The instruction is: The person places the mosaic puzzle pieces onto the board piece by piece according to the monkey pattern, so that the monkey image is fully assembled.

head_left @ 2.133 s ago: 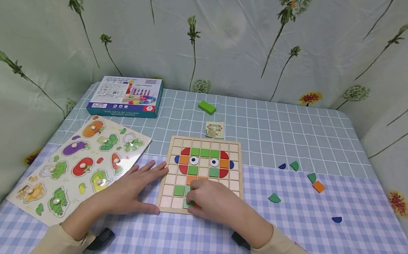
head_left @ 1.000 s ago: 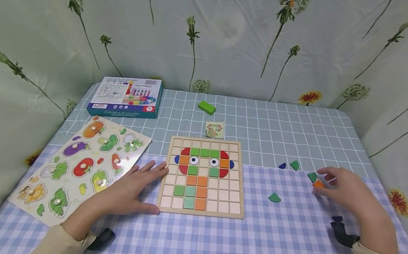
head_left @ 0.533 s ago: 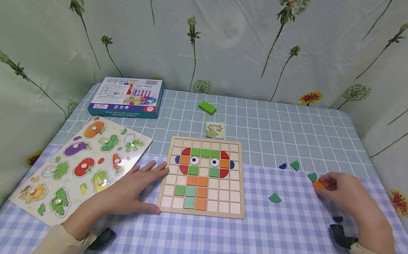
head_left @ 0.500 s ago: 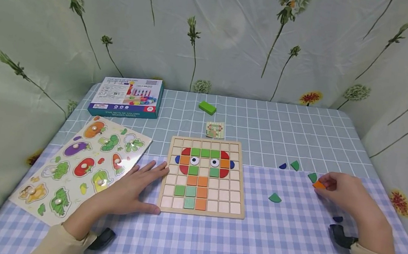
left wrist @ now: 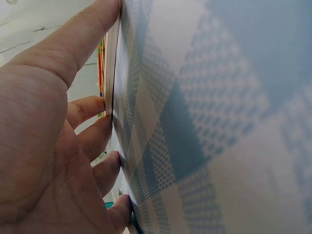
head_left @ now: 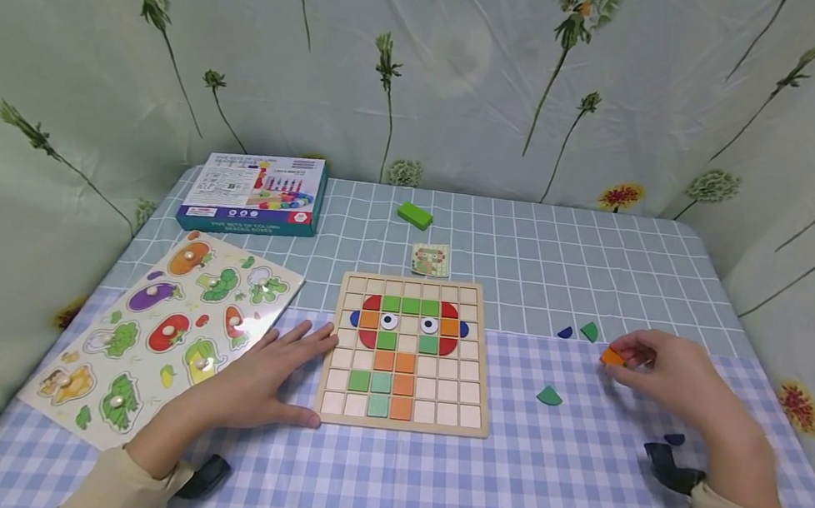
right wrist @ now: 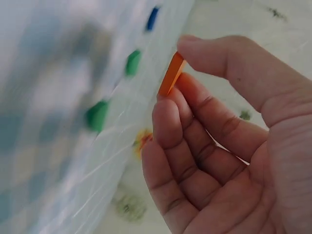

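Note:
Pinched between the thumb and fingers of my right hand (head_left: 672, 381) is an orange square tile (head_left: 613, 358), lifted off the cloth in the right wrist view. My left hand (head_left: 261, 380) lies with spread fingers against the left edge of a wooden grid board (head_left: 481, 380). Flat tiles on the board form a face: red corners, green squares (head_left: 411, 305), orange squares (head_left: 403, 384), round eyes (head_left: 429, 325) and blue half circles at the sides. In the left wrist view, fingertips touch the board's edge and the cloth.
A small pattern card (head_left: 429, 260) and a green block (head_left: 414, 215) are behind the board. Green quarter circles (head_left: 549, 396) and blue half circles (head_left: 565, 332) lie to the right. At left are a vegetable puzzle board (head_left: 164, 335) and a toy box (head_left: 251, 194).
My right hand leaves the board, reaches right, takes the orange tile from the cloth and lifts it slightly leftward. My left hand stays put.

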`<state>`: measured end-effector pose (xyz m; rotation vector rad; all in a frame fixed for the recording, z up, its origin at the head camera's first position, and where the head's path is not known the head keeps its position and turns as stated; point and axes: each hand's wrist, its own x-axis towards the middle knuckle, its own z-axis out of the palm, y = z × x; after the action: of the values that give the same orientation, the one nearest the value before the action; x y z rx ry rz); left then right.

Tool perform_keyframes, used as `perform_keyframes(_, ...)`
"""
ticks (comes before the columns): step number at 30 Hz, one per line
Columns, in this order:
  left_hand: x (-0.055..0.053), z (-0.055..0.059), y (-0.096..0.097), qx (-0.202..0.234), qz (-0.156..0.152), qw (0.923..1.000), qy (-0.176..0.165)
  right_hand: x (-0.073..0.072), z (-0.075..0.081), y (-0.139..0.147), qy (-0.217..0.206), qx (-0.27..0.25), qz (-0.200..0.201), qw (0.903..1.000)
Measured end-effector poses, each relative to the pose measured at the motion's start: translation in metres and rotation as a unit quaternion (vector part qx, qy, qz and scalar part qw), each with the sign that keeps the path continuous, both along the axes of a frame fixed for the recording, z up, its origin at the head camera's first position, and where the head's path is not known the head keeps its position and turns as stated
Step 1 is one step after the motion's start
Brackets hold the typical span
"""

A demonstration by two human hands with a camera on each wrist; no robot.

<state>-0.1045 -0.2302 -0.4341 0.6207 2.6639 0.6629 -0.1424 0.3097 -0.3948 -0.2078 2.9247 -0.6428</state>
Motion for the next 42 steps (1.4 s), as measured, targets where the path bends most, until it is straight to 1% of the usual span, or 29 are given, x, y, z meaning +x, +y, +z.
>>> perform_keyframes(4,-0.001,0.0,0.0,-0.003,0.003,1.0,-0.006,0.002,0.008,-0.026,0.006,-0.026,0.04,0.9988)
perform_keyframes(6,-0.001,-0.001,0.0,-0.002,0.0,1.0,-0.002,0.001,0.01,-0.041,0.006,-0.038,0.064,0.9972)
perform_keyframes(13,-0.001,-0.002,-0.002,0.001,-0.008,0.9999,0.01,-0.003,0.012,-0.089,-0.004,-0.076,0.138,0.9875)
perform_keyframes(17,-0.001,-0.004,-0.001,0.0,-0.006,0.9999,0.011,-0.004,0.007,-0.116,-0.01,-0.09,0.183,0.979)
perform_keyframes(21,-0.001,-0.004,-0.001,0.0,-0.003,0.9999,0.014,-0.004,0.0,-0.144,-0.019,-0.109,0.234,0.9659)
perform_keyframes(24,-0.001,-0.003,-0.001,0.0,-0.003,0.9999,0.016,-0.002,-0.004,-0.165,-0.018,-0.117,0.266,0.9567)
perform_keyframes(26,-0.001,-0.003,-0.001,0.0,-0.004,0.9998,0.02,0.0,-0.005,-0.18,-0.012,-0.117,0.284,0.9514)
perform_keyframes(30,-0.001,-0.002,-0.001,-0.001,-0.006,0.9997,0.025,0.007,-0.004,-0.21,-0.015,-0.101,0.307,0.9461)
perform_keyframes(33,-0.001,-0.003,-0.001,-0.002,-0.003,0.9998,0.021,0.011,-0.004,-0.229,-0.02,-0.081,0.323,0.9426)
perform_keyframes(38,-0.002,-0.004,-0.001,0.001,-0.002,0.9998,0.02,0.016,-0.006,-0.251,0.001,-0.055,0.367,0.9284)
perform_keyframes(42,-0.002,-0.004,-0.001,0.002,-0.004,0.9997,0.022,0.018,-0.008,-0.262,0.007,-0.027,0.379,0.9249)
